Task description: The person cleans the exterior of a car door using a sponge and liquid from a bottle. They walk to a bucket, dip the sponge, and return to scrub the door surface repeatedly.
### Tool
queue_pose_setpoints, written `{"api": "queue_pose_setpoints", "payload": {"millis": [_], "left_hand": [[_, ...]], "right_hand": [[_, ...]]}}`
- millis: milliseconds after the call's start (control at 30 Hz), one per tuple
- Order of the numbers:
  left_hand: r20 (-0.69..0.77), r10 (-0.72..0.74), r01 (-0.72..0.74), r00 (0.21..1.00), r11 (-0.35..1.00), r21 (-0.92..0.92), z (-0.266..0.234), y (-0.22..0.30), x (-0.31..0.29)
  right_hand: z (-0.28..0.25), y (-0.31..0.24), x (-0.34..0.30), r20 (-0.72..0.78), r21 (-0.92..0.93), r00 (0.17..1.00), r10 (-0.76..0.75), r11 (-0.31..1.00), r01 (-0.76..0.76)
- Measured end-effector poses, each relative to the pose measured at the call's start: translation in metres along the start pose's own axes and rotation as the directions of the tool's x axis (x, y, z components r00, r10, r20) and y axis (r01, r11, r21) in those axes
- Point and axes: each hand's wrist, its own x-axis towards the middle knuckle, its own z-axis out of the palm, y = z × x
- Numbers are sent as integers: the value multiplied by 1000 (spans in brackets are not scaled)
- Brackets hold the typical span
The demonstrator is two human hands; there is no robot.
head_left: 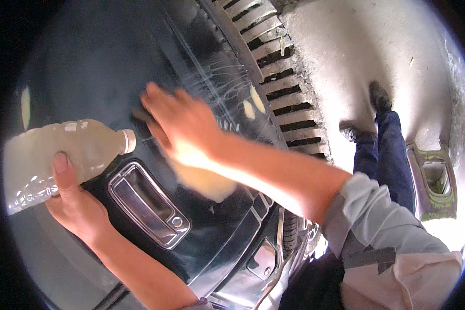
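Observation:
My left hand (82, 209) is wrapped round a clear plastic bottle (70, 150) of cloudy, pale liquid. The bottle lies tilted nearly on its side, its white-ringed neck pointing right toward my other hand. On the dark, glossy car panel (103, 67), my right hand (183, 124) rests with its fingers smeared by motion. A thin dark edge shows by its fingertips, but what it is stays unclear. Under that wrist lies a large pale-yellow patch (209, 183), partly covered. Between my arms sits a chrome door handle (150, 204).
Small yellowish patches (249, 109) and pale wet streaks mark the panel's edge. Beyond runs a slotted floor grating (287, 108) beside pale concrete (336, 57). Legs in dark blue trousers (392, 150) stand near a worn, green-edged stool-like object (439, 181). A second handle (264, 261) and a tyre (290, 230) show below.

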Motion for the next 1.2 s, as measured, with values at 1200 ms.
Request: {"api": "queue_pose_setpoints", "payload": {"millis": [1200], "left_hand": [[29, 38, -41, 999, 990, 134, -3, -1, 3]], "right_hand": [[-47, -32, -120, 226, 48, 971, -76, 997, 67]]}}
